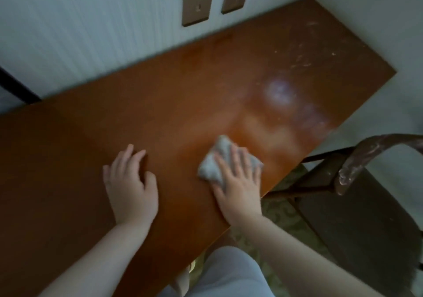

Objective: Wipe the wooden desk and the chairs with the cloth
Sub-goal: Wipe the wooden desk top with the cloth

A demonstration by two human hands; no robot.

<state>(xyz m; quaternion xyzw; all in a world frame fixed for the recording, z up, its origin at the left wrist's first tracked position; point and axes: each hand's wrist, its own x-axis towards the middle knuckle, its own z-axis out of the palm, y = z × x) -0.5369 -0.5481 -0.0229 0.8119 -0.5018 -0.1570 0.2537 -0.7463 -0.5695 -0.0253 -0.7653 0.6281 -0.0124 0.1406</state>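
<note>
White wall backing wooden counter [160, 118]. Right hand [238, 182] pressing flat, fingers spread, on grey cloth [219, 159] at lower centre; left hand [130, 182] resting open, empty. Desk-wiping step; dusty upper-right patch [302, 61] needing next pass, then chair [366, 159].

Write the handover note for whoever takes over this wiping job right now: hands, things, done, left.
Left hand: empty, flat on the desk.
Right hand: pressing the grey cloth flat on the desk near its front edge, fingers spread, not gripping.
Done: cannot tell for sure; the left and middle of the desk look clean.
Left: white specks and smears at the far right end; the chair on the right, whose backrest looks dusty.
</note>
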